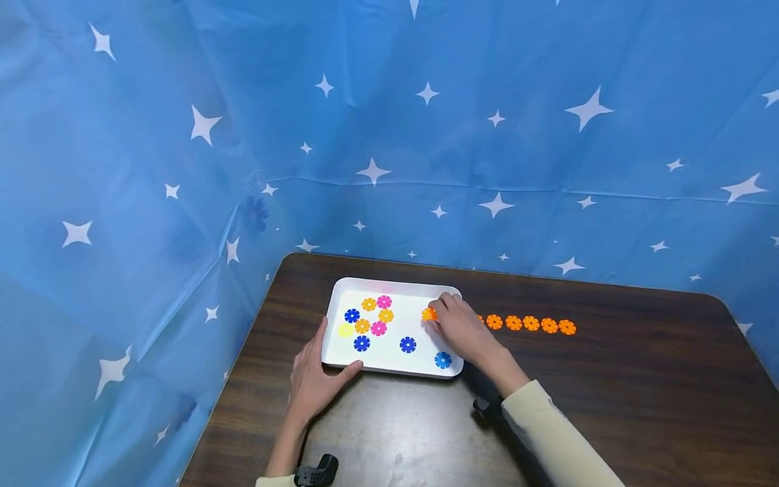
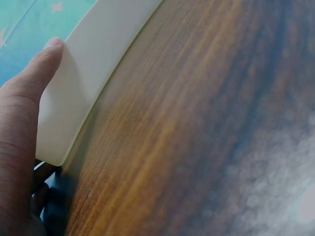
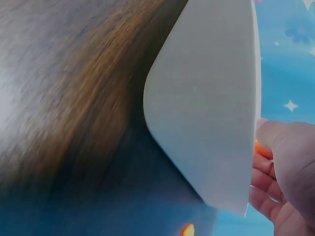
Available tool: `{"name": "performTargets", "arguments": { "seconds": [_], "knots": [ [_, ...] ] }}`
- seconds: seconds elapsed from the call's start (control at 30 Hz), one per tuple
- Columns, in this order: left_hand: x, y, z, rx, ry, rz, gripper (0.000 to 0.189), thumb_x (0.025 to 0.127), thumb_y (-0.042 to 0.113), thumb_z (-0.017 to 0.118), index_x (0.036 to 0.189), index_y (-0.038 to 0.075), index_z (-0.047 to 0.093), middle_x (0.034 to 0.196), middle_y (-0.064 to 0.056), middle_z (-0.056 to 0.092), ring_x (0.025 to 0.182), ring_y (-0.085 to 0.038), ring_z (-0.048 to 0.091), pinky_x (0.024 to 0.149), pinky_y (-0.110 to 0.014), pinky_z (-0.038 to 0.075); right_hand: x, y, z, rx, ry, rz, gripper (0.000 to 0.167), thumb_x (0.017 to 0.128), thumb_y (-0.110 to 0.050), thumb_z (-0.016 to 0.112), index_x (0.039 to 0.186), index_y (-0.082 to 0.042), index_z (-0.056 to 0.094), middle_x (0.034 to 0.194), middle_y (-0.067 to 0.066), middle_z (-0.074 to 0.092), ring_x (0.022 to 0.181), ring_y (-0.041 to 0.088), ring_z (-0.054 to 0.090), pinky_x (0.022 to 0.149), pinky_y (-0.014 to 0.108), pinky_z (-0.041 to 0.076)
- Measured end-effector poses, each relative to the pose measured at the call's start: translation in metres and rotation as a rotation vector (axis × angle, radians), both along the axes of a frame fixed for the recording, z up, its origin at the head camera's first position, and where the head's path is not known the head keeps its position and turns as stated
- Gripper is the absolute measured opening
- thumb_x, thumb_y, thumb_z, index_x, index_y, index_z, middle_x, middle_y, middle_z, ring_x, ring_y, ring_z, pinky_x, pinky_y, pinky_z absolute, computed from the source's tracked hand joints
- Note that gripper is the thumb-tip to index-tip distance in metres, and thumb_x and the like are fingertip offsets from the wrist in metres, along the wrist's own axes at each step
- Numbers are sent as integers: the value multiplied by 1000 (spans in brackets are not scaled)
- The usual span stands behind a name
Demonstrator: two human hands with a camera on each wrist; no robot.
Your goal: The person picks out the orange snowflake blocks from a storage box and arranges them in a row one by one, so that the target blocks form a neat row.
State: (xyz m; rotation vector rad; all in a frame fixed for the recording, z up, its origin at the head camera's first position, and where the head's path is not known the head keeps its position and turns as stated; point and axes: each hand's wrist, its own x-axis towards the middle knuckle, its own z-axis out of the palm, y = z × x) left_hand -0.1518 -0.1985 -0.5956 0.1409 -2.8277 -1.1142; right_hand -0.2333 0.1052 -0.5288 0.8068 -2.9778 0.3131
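Note:
A shallow white tray [image 1: 389,287] lies on the table with several notched plastic discs in it. My left hand [image 1: 316,375] holds its near left corner, thumb along the front wall and fingers along the left side. In the left wrist view the thumb [image 2: 42,66] rests at the tray wall. My right hand [image 1: 465,331] reaches over the tray's right end. It pinches an orange disc [image 1: 429,314] between thumb and fingers; the right wrist view shows a bit of that orange disc [image 3: 264,149] by the thumb, the rest hidden behind the tray wall.
To the tray's right, a row of several orange discs [image 1: 531,323] lies on the dark wooden table [image 1: 639,379]. Inside the tray are pink [image 1: 379,329], dark blue [image 1: 408,345], light blue [image 1: 443,360] and yellow discs [image 1: 345,330]. A blue star-patterned cloth [image 1: 389,122] hangs behind.

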Motion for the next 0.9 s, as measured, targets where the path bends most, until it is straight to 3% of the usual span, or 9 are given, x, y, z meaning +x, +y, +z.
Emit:
{"name": "performTargets", "arguments": {
  "seconds": [0.2, 0.47, 0.9],
  "knots": [
    [-2, -3, 0, 2, 2, 2, 113, 77, 72, 74, 164, 37, 10, 169, -2, 32, 147, -30, 42, 117, -55, 29, 1, 9, 2, -36, -1, -40, 39, 100, -26, 67, 132, -5, 63, 122, 10, 63, 101, 22, 53, 93, 36, 54],
    [-3, -4, -2, 11, 8, -5, 112, 78, 70, 74, 164, 38, 10, 169, -1, 32, 148, -30, 42, 118, -56, 28, 4, 24, 7, -79, -4, -69, 38, 101, -26, 66, 132, -4, 63, 121, 11, 63, 102, 23, 53, 93, 37, 53],
    [-7, -6, -13, 19, 23, -11, 113, 78, 72, 73, 164, 35, 10, 171, -3, 29, 150, -33, 39, 120, -58, 26, 11, 58, -3, -119, 57, -143, 38, 101, -27, 65, 130, -3, 64, 116, 11, 63, 100, 24, 55, 88, 38, 55]
  ]
}}
